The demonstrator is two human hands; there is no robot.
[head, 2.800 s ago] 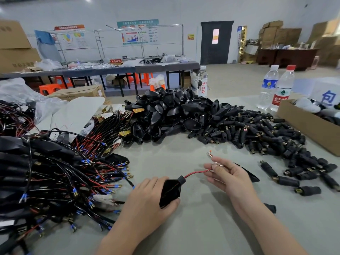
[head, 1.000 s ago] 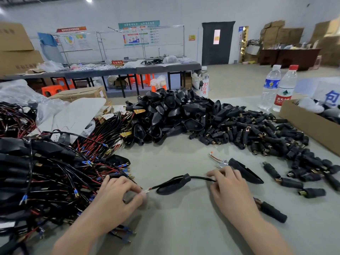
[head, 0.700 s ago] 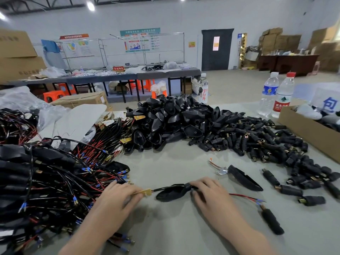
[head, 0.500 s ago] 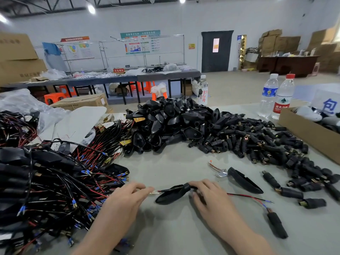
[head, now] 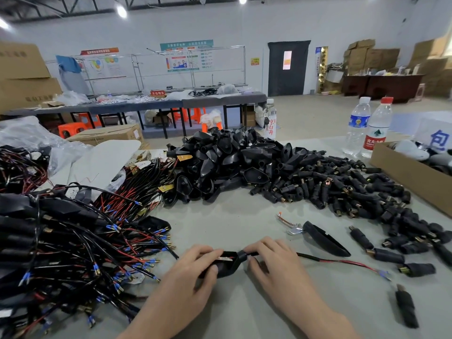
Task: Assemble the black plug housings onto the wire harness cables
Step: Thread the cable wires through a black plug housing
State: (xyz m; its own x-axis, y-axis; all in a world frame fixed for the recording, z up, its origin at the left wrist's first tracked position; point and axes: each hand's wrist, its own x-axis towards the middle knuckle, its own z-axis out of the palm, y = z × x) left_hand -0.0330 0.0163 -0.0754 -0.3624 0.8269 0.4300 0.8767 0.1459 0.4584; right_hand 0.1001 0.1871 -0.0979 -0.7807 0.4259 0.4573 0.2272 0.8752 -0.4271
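A black plug housing (head: 226, 264) lies on the grey table (head: 244, 216) between my hands. My left hand (head: 188, 275) grips its wide open end, thumb underneath. My right hand (head: 271, 258) pinches the narrow neck where a black cable (head: 315, 258) enters. The cable runs right and splits into red and black wires ending at a blue terminal (head: 384, 274). A loose housing (head: 322, 238) with a metal terminal lies to the upper right.
A tangled heap of wire harnesses (head: 61, 241) fills the left. Piles of black housings (head: 220, 162) and cylindrical connectors (head: 342, 189) lie behind and right. A cardboard box (head: 411, 177) and two water bottles (head: 367, 126) stand far right. A single connector (head: 406, 307) lies near right.
My left hand moved right from the wire end and took hold of the housing's wide end. The housing shifted slightly left and tipped its opening upward. My right hand stays at the neck.
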